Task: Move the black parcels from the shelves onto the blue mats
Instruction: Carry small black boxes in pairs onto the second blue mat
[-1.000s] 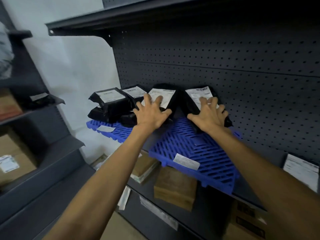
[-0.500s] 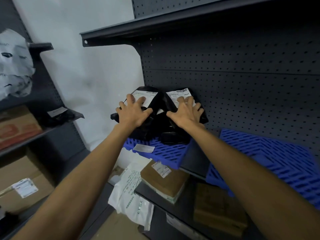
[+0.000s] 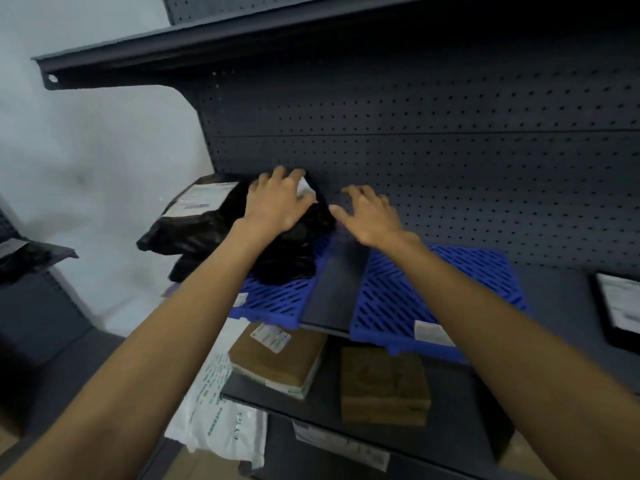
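Several black parcels (image 3: 204, 220) with white labels lie piled on the left blue mat (image 3: 277, 299) on the middle shelf. My left hand (image 3: 277, 199) rests flat on the top right parcel of the pile, fingers over its label. My right hand (image 3: 370, 216) hovers just right of the pile with fingers spread and nothing in it, above the bare shelf strip between the mats. The right blue mat (image 3: 433, 292) carries no parcel. Another black parcel (image 3: 620, 306) lies on the shelf at the far right edge.
A pegboard back wall (image 3: 450, 168) and an upper shelf (image 3: 207, 46) close in the space. Below are two brown boxes (image 3: 384, 386) and a white mailer bag (image 3: 214, 410). A side shelf at left holds a dark bag (image 3: 31, 254).
Both hands slid two parcels leftwards onto the left mat's pile. My right hand has come off its parcel and now hovers open; the left stays on the pile.
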A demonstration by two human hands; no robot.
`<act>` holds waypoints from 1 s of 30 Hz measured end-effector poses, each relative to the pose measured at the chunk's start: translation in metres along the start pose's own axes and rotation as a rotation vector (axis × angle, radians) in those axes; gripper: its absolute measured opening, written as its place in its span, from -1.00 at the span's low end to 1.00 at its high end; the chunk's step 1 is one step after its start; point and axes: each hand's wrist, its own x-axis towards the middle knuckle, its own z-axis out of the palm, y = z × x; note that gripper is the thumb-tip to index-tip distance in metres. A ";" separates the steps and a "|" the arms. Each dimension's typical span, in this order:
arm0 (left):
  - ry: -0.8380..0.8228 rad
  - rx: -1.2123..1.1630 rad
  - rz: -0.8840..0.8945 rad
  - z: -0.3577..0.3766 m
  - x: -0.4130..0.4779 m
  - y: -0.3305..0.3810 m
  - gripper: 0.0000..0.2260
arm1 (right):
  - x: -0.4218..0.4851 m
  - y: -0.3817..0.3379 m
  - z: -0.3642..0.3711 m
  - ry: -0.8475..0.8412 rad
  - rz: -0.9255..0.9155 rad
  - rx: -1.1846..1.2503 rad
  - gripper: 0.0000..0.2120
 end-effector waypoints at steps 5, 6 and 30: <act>-0.084 -0.111 0.219 0.038 -0.006 0.146 -0.52 | -0.067 0.136 -0.052 0.011 0.200 -0.162 -0.44; -0.107 -0.127 0.241 0.047 -0.011 0.175 -0.52 | -0.083 0.162 -0.063 0.005 0.241 -0.186 -0.45; -0.543 -0.296 0.202 0.180 -0.119 0.517 -0.18 | -0.282 0.460 -0.135 -0.018 0.585 -0.241 -0.48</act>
